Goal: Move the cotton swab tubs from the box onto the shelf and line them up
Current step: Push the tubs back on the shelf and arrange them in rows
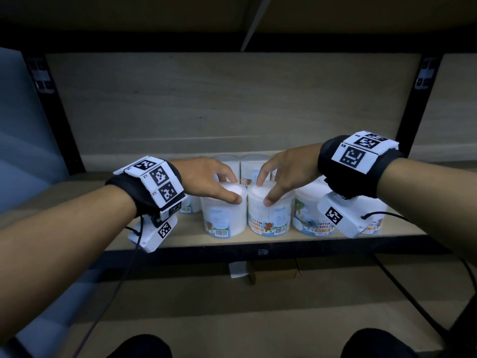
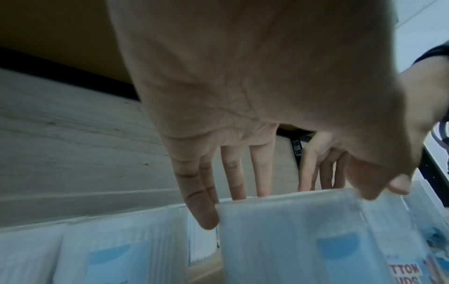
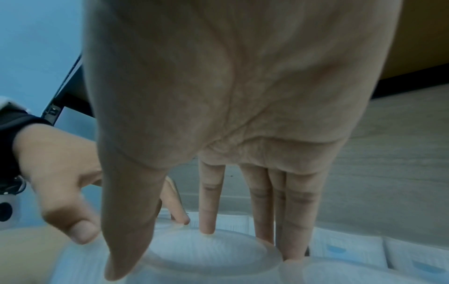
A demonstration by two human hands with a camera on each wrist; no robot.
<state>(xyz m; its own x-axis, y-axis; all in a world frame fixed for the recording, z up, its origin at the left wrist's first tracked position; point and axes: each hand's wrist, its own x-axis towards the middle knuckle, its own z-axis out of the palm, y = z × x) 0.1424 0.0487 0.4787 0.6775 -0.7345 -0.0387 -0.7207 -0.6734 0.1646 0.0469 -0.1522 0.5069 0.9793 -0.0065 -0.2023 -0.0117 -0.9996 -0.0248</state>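
Note:
Several clear cotton swab tubs with white lids stand on the wooden shelf (image 1: 180, 240). My left hand (image 1: 231, 188) grips the lid of one front-row tub (image 1: 223, 215) from above, thumb on the near side and fingers (image 2: 206, 217) down the far side. My right hand (image 1: 263, 192) grips the neighbouring tub (image 1: 268, 215) the same way. Its thumb (image 3: 121, 249) runs down the front and its index fingertip sits on the lid (image 3: 209, 249). The two tubs stand upright side by side, nearly touching.
More tubs stand to the right (image 1: 309, 218), to the left (image 1: 189, 206) and in a back row (image 1: 254, 166). A black rail (image 1: 309, 250) edges the shelf. Below it lies a cardboard box (image 1: 273, 273). Cables (image 1: 413, 293) hang at the right. Black uprights frame the bay.

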